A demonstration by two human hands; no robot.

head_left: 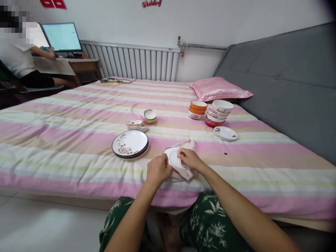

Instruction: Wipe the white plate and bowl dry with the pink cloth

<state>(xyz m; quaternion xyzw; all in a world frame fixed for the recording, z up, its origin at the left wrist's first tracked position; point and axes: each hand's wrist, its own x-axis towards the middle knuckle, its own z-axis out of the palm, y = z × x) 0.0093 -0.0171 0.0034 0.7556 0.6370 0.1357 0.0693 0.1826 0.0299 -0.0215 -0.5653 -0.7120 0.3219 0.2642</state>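
White dish (172, 156) over a striped bed (78, 154), radiator (131, 63) along the wall (110, 21).

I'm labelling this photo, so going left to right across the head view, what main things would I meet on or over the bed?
Dark-rimmed plates → left hand → white dish → right hand → small flowered plates.
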